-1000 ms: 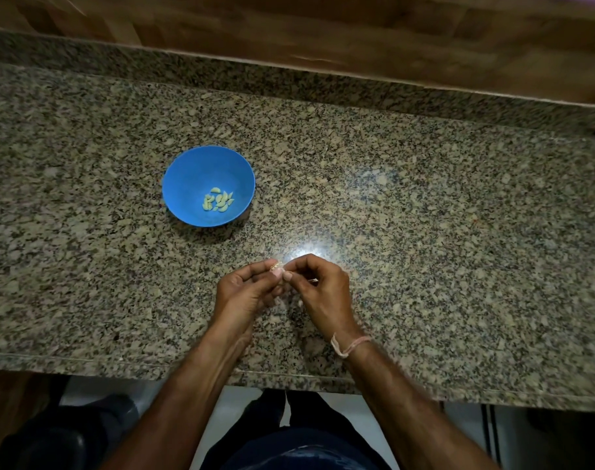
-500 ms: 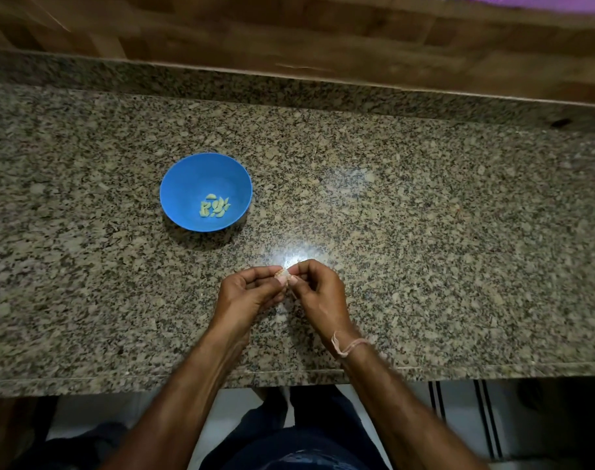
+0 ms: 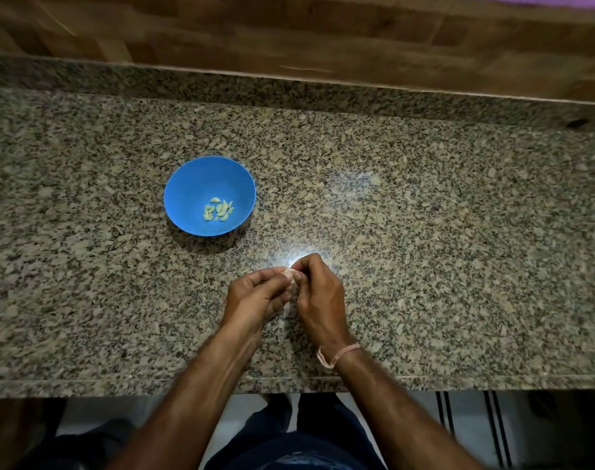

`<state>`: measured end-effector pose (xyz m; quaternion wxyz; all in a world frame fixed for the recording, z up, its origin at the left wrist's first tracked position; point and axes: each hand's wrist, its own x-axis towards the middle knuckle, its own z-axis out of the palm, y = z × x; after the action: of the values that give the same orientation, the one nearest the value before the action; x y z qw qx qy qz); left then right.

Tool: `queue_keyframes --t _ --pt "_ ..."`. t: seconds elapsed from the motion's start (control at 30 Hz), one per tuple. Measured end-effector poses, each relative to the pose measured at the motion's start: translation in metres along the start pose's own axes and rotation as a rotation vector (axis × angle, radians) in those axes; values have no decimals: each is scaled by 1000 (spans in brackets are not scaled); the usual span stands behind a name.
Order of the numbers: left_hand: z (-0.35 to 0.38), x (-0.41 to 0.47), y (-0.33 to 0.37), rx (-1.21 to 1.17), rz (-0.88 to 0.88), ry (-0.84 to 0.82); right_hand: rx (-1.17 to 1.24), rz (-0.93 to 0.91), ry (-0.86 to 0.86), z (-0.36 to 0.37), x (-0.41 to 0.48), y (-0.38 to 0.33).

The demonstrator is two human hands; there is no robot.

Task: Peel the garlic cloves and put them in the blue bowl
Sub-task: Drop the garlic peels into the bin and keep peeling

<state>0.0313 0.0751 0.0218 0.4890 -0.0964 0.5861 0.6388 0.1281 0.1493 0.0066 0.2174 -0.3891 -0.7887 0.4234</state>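
A blue bowl (image 3: 187, 191) sits on the granite counter, left of centre, with several peeled garlic cloves (image 3: 218, 210) lying at its bottom. Nearer to me, my left hand (image 3: 255, 296) and my right hand (image 3: 318, 296) meet fingertip to fingertip over the counter. Between them they pinch a small pale garlic clove (image 3: 288, 273), mostly hidden by the fingers. A thin pale strip of skin hangs down between the two hands.
The speckled granite counter (image 3: 442, 249) stretches wide to the right and left, with its front edge just below my wrists. A raised granite lip and a wooden wall (image 3: 289, 28) close off the back. A thread band circles my right wrist.
Both hands stay together on the clove, with the fingers working slightly. The view has shifted a little, so the bowl and hands sit marginally lower in the frame.
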Motion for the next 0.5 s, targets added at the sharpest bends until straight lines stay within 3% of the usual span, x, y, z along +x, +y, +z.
queue_keyframes --t 0.2,0.3,0.4,0.5 --pt "10 6 -5 362 155 124 44 87 1 -15 7 15" --pt "3 13 -4 815 441 212 72 209 -27 -28 8 29" --pt "-1 26 -1 1162 733 198 29 272 -104 -40 2 39" --pt "2 34 -1 1319 807 172 -42 269 -166 -46 -8 41"
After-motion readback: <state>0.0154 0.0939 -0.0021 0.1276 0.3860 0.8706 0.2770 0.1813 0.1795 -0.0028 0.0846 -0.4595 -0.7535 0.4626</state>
